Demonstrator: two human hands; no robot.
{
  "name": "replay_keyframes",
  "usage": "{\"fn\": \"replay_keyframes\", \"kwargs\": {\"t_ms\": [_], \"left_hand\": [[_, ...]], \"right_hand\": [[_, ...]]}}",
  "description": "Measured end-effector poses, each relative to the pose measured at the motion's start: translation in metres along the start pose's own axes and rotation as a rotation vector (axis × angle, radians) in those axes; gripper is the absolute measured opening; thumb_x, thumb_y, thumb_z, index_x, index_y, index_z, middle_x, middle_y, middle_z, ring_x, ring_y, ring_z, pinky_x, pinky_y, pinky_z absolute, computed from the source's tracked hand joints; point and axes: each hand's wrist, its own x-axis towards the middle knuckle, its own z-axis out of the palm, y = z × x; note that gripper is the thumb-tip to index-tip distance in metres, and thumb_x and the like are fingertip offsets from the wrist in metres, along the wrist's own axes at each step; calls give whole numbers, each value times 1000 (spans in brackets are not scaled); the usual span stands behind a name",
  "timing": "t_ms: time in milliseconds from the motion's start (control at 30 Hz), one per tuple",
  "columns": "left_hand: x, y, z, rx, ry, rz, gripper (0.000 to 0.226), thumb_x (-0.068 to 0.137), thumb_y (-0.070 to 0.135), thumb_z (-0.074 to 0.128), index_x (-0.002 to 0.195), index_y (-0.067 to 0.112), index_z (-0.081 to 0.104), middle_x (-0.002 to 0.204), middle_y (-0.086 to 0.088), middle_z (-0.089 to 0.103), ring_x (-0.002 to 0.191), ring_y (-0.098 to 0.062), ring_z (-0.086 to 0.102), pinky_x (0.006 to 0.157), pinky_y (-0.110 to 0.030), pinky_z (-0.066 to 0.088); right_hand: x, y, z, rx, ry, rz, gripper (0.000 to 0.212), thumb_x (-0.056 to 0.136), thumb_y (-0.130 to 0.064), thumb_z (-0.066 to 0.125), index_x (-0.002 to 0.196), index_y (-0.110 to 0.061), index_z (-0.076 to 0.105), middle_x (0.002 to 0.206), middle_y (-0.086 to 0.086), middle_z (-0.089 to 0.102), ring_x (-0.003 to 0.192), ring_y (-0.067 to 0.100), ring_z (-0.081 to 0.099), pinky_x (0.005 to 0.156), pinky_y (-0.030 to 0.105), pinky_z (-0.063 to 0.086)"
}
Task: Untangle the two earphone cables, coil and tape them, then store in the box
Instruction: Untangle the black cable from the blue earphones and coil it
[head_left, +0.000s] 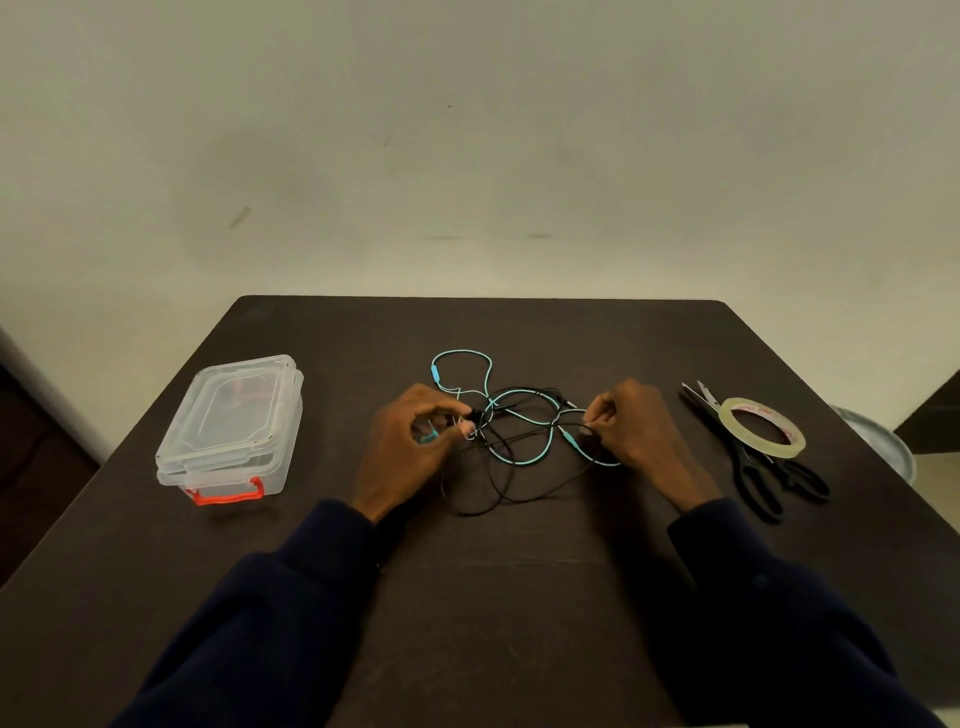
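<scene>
Dark sleeves (270, 623) come in from the near edge of the counter (519, 597), and both hands meet at the tangle in the middle. The teal cable (434, 372) and the black cable (475, 513) are looped through each other, lying flat on the dark top. The teal one throws a rounded loop toward the far edge, and the black one sags in a wide loop toward the person.

The left hand (410, 447) has its fingers curled, its grip pinching strands at the left side of the knot. The right hand (634, 426) pinches a strand at the right side with thumb and fingertips.

A clear lidded box (228, 415) with a red latch (228, 496) stands well apart on the left, close to the counter's left edge, lid on. On the right, black scissors (758, 483) lie pointing away, with a roll of clear tape (779, 449) resting on top of them, near the right edge.

Bare counter stretches between the tangle and the box, behind the tangle to the far edge, and in front between the arms.
</scene>
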Motion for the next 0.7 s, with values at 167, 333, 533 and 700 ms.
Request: {"fn": "replay_keyframes", "kwargs": {"t_ms": [167, 333, 533, 700], "left_hand": [[-8, 8, 8, 118, -157, 148, 27, 76, 45, 81, 99, 33, 75, 112, 18, 63, 112, -7, 52, 94, -9, 35], [-7, 5, 8, 150, -146, 139, 25, 77, 37, 84, 99, 33, 75, 108, 19, 62, 106, -5, 52, 92, -16, 39], [-12, -2, 3, 279, -217, 168, 14, 80, 35, 79, 92, 32, 74, 101, 20, 61, 101, 0, 45, 90, -31, 42], [-12, 6, -10, 180, -216, 142, 12, 82, 41, 75, 88, 30, 76, 95, 20, 68, 99, -3, 52, 83, -22, 43]], "right_hand": [[-5, 1, -5, 53, -91, 9, 23, 88, -4, 65, 71, -14, 76, 64, -4, 70, 56, 1, 61, 53, 18, 47], [-10, -9, -5, 170, 5, -15, 22, 92, -25, 68, 70, -21, 71, 60, -3, 67, 48, -3, 57, 47, 9, 39], [-12, -14, 3, 114, -142, -33, 11, 79, -20, 83, 85, -12, 79, 68, -4, 69, 58, -3, 59, 49, 4, 39], [3, -9, -1, 69, 41, -14, 10, 83, -12, 73, 74, -11, 78, 71, 5, 74, 57, 5, 59, 54, 16, 42]]}}
